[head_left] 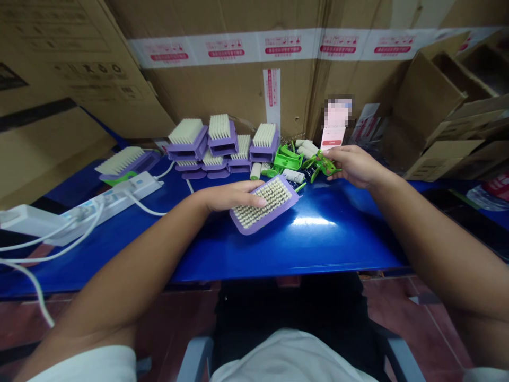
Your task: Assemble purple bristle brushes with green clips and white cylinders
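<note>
My left hand [234,195] is closed around a purple scrubbing brush [264,204], its pale bristles facing up and the thumb lying over them. The brush is tilted above the blue table [310,239]. Farther right, my right hand [356,165] pinches a bright green plastic part [326,165] at the edge of a pile. In that pile lie more green plastic parts [288,159] and white cylinders [293,176], with some clear wrapping between them. Behind my left hand, several purple brushes [186,139] stand stacked with bristles upward.
A white power strip [111,204] with cables [145,206] lies at the left, near another purple brush [123,162]. Cardboard boxes [230,85] wall off the back. A lit phone-like screen [333,139] stands behind the pile. Cartons [445,127] and a clear bottle [491,193] are at the right.
</note>
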Motion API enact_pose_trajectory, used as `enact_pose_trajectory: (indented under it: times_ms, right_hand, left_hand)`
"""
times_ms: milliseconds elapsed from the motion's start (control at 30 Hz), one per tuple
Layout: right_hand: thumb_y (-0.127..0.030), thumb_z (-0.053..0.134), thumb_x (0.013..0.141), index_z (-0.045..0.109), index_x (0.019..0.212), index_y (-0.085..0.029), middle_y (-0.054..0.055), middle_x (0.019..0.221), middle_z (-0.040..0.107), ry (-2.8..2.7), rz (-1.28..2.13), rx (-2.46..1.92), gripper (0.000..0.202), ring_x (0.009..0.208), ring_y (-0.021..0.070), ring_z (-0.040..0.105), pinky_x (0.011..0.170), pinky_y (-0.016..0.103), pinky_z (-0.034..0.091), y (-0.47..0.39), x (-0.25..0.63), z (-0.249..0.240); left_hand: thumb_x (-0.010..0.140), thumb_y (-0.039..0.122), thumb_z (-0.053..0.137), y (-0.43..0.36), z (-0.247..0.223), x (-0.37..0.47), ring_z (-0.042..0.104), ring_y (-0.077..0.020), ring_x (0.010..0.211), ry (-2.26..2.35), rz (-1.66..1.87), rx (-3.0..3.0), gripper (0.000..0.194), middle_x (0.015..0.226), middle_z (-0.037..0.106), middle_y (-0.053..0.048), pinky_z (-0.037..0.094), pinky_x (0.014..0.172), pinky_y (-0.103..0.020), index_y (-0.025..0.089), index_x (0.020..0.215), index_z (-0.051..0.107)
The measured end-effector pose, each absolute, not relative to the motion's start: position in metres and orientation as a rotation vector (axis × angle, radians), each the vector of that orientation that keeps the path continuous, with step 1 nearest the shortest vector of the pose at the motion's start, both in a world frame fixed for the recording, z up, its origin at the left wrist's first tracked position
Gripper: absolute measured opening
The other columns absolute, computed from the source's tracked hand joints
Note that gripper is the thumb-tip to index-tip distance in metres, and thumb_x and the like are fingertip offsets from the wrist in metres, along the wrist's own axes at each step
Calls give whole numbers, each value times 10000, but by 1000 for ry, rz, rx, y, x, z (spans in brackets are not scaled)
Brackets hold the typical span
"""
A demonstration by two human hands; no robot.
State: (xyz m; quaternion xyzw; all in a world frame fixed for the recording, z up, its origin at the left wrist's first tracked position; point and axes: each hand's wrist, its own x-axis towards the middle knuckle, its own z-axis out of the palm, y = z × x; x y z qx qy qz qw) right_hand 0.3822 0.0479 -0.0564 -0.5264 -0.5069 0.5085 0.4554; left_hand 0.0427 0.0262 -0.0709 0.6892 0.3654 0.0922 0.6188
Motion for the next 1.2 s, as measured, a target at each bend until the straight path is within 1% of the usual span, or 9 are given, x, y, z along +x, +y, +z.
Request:
enact_pose_trajectory:
  times_ms: [100, 233, 400, 500, 600, 700, 900, 1200]
  right_hand:
    - [-173, 835, 881, 792, 796, -171, 55, 747, 670, -1233, 1264, -1278, 95, 631, 164, 607, 496, 274, 594, 46, 380, -56]
    - [-126, 763, 895, 774, 803, -156, 70, 790, 671, -1207, 1284, -1285, 97, 622, 157, 599, 488, 278, 595, 44, 377, -53]
    - [-84, 746, 855, 740, 795, -151, 66, 767, 656, -1247, 1314, -1307, 90, 626, 172, 623, 537, 303, 639, 46, 380, -52]
    - [-88, 742, 856, 738, 807, -146, 56, 754, 650, -1266, 1312, -1320, 76, 642, 172, 634, 580, 302, 649, 47, 382, -52]
    - [-104, 768, 849, 738, 810, -150, 48, 750, 651, -1284, 1324, -1321, 68, 648, 169, 641, 606, 299, 648, 47, 383, -52]
    - [-111, 780, 846, 741, 811, -158, 49, 744, 663, -1283, 1323, -1327, 72, 643, 174, 646, 605, 304, 644, 45, 382, -51]
    - [-87, 767, 855, 732, 777, -158, 56, 716, 685, -1294, 1341, -1338, 110, 628, 170, 654, 596, 296, 645, 43, 380, -50]
    - [-93, 760, 864, 737, 736, -167, 54, 690, 693, -1307, 1324, -1332, 149, 633, 163, 657, 594, 282, 646, 44, 380, -53]
  left_hand:
    - [793, 611, 937, 27, -72, 43, 782, -243, 981, 830, 221, 1592, 778, 1228, 795, -93, 603, 700, -290, 212, 1398, 655]
    - [779, 623, 954, 27, -72, 44, 762, -216, 955, 825, 224, 1584, 773, 1202, 784, -81, 578, 683, -260, 206, 1364, 669]
    - [762, 649, 960, 26, -70, 44, 755, -214, 941, 840, 212, 1557, 825, 1189, 780, -80, 578, 678, -263, 207, 1384, 648]
    - [762, 657, 951, 25, -70, 44, 759, -223, 966, 859, 206, 1573, 843, 1216, 779, -85, 580, 682, -266, 208, 1403, 639]
    - [769, 667, 932, 25, -70, 44, 769, -244, 1010, 875, 195, 1598, 857, 1260, 779, -93, 601, 719, -287, 215, 1432, 631]
    - [767, 680, 919, 26, -70, 44, 774, -253, 1014, 881, 191, 1616, 856, 1249, 783, -92, 613, 743, -307, 216, 1426, 631]
    - [771, 684, 907, 25, -69, 44, 766, -253, 1007, 885, 192, 1635, 832, 1230, 786, -92, 597, 749, -311, 212, 1405, 648]
    - [763, 672, 923, 26, -71, 43, 757, -226, 957, 869, 190, 1599, 856, 1214, 779, -81, 570, 696, -282, 212, 1424, 631]
